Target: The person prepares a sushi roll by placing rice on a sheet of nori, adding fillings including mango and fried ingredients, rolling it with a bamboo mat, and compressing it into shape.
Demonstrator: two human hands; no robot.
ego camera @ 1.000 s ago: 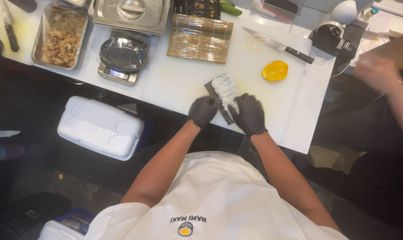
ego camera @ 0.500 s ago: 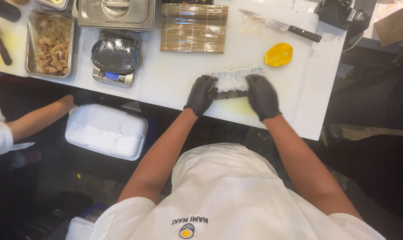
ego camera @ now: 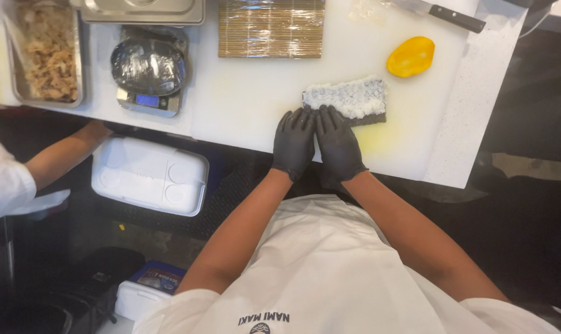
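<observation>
At the far left of the frame a co-worker's forearm (ego camera: 64,154) reaches in toward the edge of the tabletop (ego camera: 249,99); it is not ours, and we count one such arm. In the upper left sits one metal tray (ego camera: 45,52) of shredded, browned filling, kept off to the side but within reach. Right of it stands one small kitchen scale (ego camera: 147,74) with a dark bowl wrapped in film on top, likely so portions can be weighed cleanly. Below it, beneath the tabletop edge, lies one white lidded box (ego camera: 149,176).

At top centre one bamboo rolling mat (ego camera: 271,28), covered in film, lies flat and square to the edge, parked until wanted.

Lower centre, our two black-gloved hands lie side by side, palms down. The left hand (ego camera: 295,143) and the right hand (ego camera: 337,145) have their fingers laid flat and close together, gripping nothing; their tips rest at the near left corner of the one rice-covered seaweed sheet (ego camera: 348,99), which lies rice up just right of centre on the white cutting board (ego camera: 404,148). That flat pressing posture suits evening out rice without tearing it.

Upper right, one yellow piece of fruit-like filling (ego camera: 410,57) waits just beyond the sheet, and one black-handled knife (ego camera: 457,18) lies at the top edge.
</observation>
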